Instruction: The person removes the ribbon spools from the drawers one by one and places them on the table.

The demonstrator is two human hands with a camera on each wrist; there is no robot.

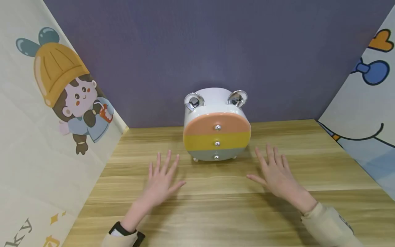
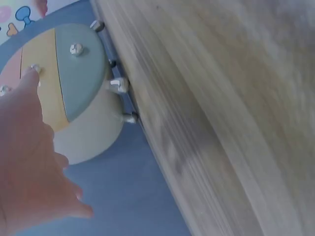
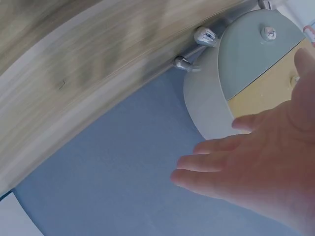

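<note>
sleeves, pair, beige: left cuff (image 1: 108,241) with black strap (image 1: 122,228) at the lower edge of my head view, right cuff (image 1: 330,221) opposite.

item, left hand (image 1: 158,187): palm down, fingers straight and fanned, thumb out to the side; nothing grasped.

item, right hand (image 1: 277,176): the same pose mirrored, fingers spread, thumb pointing inward; nothing grasped. shadows lie near both, so i judge they hover over the bench (image 1: 216,212); the flat, symmetrical spread reads to me as a neutral pose, leaving the middle free.

item, cabinet (image 1: 217,135): small, white-bodied, rounded, upright at the rear middle of the bench, beyond and between the hands, touched by neither. in my left wrist view a digit crosses the middle knob (image 1: 217,143); my head view shows them apart, so i log it as overlap only.

fittings: coral drawer (image 1: 200,127), yellow drawer (image 1: 200,141), grey-green drawer (image 1: 200,155), one silver knob each, all seated flush; two silver ears (image 1: 195,101) on top; short feet (image 2: 118,85) lifting the belly, presumably to keep the curved base from rolling. fronts face the person, likely for reach.

backing: purple-grey wall (image 1: 185,44) close behind the cabinet; whether they touch, i cannot tell.
</note>
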